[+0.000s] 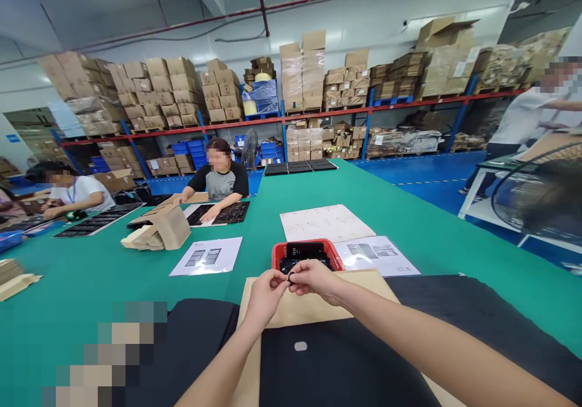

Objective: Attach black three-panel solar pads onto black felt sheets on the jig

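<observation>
My left hand [267, 295] and my right hand [316, 281] meet in front of the red basket, fingertips pinched together on a small black piece [291, 278]. Its exact kind is too small to make out. The red plastic basket [275, 255] just beyond holds several black parts and a phone-like black slab [304, 250] with a lit display. Under my hands lies a tan board [327, 304]. Nearer to me, a flat black sheet [345, 364] rests on it, with a small pale oval [301, 346] on its surface.
Printed sheets [207, 256] and a white board [325, 222] lie on the green table [268, 201]. Black sheets [477, 316] flank the tan board. Across the table, a co-worker [222, 179] handles a black panel [218, 213]. A fan [541, 195] stands at right.
</observation>
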A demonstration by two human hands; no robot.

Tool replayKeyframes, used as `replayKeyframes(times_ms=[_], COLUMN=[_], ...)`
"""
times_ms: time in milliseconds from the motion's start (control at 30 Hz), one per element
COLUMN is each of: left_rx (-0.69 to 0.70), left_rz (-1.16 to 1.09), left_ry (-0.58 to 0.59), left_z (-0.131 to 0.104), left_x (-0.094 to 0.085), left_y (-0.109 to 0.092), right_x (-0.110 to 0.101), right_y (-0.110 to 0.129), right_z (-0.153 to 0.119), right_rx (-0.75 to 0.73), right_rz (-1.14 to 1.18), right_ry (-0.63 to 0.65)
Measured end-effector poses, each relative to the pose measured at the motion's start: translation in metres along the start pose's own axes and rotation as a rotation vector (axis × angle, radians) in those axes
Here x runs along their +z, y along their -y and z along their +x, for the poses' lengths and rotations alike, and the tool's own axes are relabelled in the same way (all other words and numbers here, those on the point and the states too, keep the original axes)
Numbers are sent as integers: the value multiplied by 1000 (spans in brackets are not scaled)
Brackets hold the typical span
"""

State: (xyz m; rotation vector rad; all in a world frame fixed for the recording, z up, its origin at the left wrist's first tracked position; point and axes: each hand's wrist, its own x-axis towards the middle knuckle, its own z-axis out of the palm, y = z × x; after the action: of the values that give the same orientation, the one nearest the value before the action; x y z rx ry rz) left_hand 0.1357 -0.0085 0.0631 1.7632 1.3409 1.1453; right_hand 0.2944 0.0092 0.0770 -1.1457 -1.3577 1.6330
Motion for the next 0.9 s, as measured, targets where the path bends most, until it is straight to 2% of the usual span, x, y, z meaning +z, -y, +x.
replayKeyframes(times_ms=[100,200,367,467,667,800,900], left_rx=[0,-21,-37,16,144,145,126], left_rz=[23,50,183,354,684,815,868], left_ry=[2,29,148,180,236,320,353], left_z=[-3,-2,0,-4,-20,-25,-25], left_x=[0,2,9,10,13,20,21], left_y=[-3,3,22,29,29,30,30], right_x=[-4,-7,-15,-10,2,-6,-15], right_y=[-2,-4,-13,-23,-60,-94,-106], right_z=[-5,-6,-9,-16,-22,-13,-9], right_rx=[-4,-54,-196,-266,-421,-700,-774], right_rz=[-70,-238,-777,-1108,-1547,-1843,-1840], right_ry=[-20,-76,-212,-210,-154,-283,-376])
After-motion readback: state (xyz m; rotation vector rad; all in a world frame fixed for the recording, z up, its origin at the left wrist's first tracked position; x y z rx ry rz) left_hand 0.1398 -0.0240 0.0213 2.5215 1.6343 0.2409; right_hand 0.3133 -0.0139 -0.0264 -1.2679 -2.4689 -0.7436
